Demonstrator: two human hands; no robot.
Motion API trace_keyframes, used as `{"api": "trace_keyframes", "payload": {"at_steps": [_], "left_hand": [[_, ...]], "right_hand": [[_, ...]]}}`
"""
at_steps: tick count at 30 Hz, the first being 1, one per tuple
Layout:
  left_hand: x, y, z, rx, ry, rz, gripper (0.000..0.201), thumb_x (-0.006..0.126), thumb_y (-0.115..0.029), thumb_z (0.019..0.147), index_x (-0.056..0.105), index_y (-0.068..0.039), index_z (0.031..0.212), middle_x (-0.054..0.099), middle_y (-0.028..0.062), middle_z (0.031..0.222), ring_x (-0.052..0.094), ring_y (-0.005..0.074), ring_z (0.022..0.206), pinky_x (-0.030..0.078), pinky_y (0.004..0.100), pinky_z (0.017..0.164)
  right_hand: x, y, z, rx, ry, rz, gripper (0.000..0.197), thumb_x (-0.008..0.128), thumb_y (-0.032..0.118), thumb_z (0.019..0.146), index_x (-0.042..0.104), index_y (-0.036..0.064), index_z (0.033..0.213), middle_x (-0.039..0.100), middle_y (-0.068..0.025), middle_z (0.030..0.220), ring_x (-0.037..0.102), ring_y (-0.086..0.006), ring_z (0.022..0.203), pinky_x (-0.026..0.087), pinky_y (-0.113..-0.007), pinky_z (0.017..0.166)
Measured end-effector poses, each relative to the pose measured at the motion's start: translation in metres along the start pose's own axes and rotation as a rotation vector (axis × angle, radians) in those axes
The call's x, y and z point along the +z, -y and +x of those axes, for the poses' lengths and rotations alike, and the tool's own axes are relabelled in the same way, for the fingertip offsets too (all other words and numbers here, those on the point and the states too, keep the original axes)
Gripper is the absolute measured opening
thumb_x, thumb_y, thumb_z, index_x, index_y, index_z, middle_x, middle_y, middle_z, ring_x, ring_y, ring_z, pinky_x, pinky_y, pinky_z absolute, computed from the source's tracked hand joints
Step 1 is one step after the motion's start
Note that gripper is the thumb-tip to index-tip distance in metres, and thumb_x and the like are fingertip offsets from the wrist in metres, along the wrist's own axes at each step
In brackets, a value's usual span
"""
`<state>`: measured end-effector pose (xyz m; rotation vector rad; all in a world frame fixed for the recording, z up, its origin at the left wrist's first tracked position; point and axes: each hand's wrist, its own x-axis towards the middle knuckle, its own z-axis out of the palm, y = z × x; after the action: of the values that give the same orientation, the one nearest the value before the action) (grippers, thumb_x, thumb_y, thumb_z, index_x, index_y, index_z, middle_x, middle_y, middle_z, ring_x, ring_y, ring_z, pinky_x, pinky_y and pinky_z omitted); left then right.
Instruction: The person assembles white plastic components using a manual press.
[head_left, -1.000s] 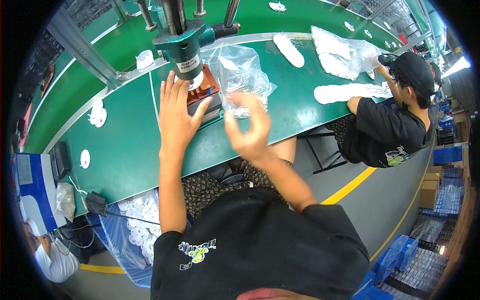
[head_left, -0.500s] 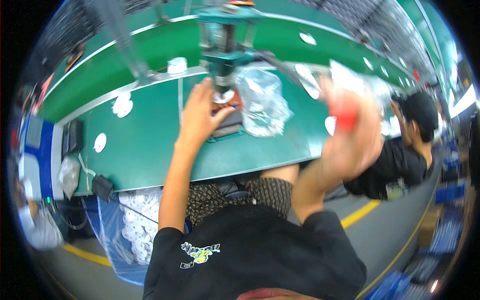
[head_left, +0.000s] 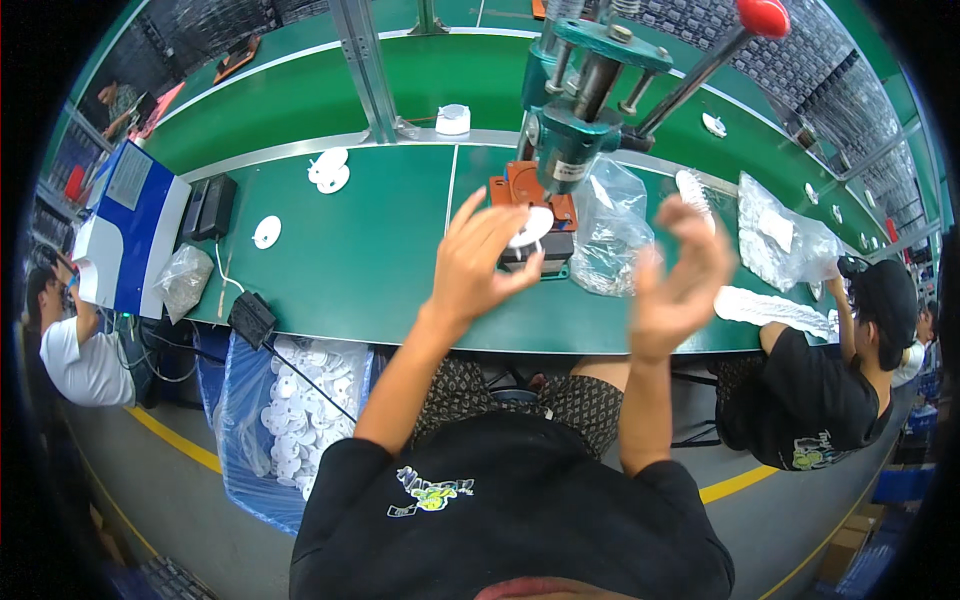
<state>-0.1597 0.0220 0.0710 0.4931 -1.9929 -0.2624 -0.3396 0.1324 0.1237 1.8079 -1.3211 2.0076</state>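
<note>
My left hand (head_left: 482,262) holds a round white plastic disc (head_left: 531,227) between thumb and fingers, just in front of the press. Behind it stands the green hand press (head_left: 578,140), with an orange fixture (head_left: 535,190) on a dark base under its ram. My right hand (head_left: 682,280) is raised over the table, slightly blurred, its fingers apart and nothing seen in them. It is nearest to a clear plastic bag (head_left: 612,235) of small parts beside the press. The press lever's red knob (head_left: 763,17) stands high at the upper right, untouched.
White discs (head_left: 330,170) lie on the green table (head_left: 350,270). A blue-lined bin (head_left: 245,440) of white discs stands below its edge. A blue-white box (head_left: 135,235) is at far left. Stacked white pieces (head_left: 770,310) lie near a co-worker (head_left: 815,370) at right.
My right hand has left the red knob and come down; the lever has swung up. My left hand has drawn back from the fixture with the white disc. The view has shifted left.
</note>
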Motion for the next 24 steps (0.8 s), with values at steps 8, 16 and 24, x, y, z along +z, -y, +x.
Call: {"api": "trace_keyframes", "payload": {"at_steps": [8, 16, 24], "left_hand": [[-0.027, -0.036, -0.081, -0.900, 0.223, -0.731, 0.041, 0.060, -0.027, 0.101, 0.063, 0.004, 0.127, 0.068, 0.0132, 0.121, 0.062, 0.0222, 0.115, 0.049, 0.0368, 0.099], [-0.181, 0.213, -0.113, -0.571, 0.086, 1.099, 0.048, 0.061, -0.031, 0.098, 0.055, 0.002, 0.132, 0.050, 0.0283, 0.140, 0.047, 0.0438, 0.130, 0.035, 0.0496, 0.111], [-0.200, 0.247, -0.124, -0.835, 0.191, 1.090, 0.043, 0.062, -0.033, 0.097, 0.061, -0.001, 0.126, 0.063, 0.0202, 0.123, 0.056, 0.0405, 0.116, 0.044, 0.0506, 0.100]], "right_hand": [[0.036, -0.003, -0.088, 0.038, 0.340, -0.269, 0.068, 0.084, 0.022, 0.074, 0.056, -0.0037, 0.130, 0.065, -0.0177, 0.119, 0.064, -0.0335, 0.105, 0.050, -0.042, 0.092], [-0.104, -0.118, -0.049, 0.568, -0.043, -1.053, 0.072, 0.085, 0.022, 0.074, 0.053, -0.0048, 0.132, 0.055, -0.0239, 0.121, 0.053, -0.0405, 0.109, 0.046, -0.047, 0.094], [-0.148, -0.213, -0.028, 0.962, 0.200, -1.171, 0.077, 0.085, 0.038, 0.073, 0.057, -0.0029, 0.131, 0.056, -0.0227, 0.127, 0.053, -0.0392, 0.120, 0.045, -0.047, 0.100]]}}
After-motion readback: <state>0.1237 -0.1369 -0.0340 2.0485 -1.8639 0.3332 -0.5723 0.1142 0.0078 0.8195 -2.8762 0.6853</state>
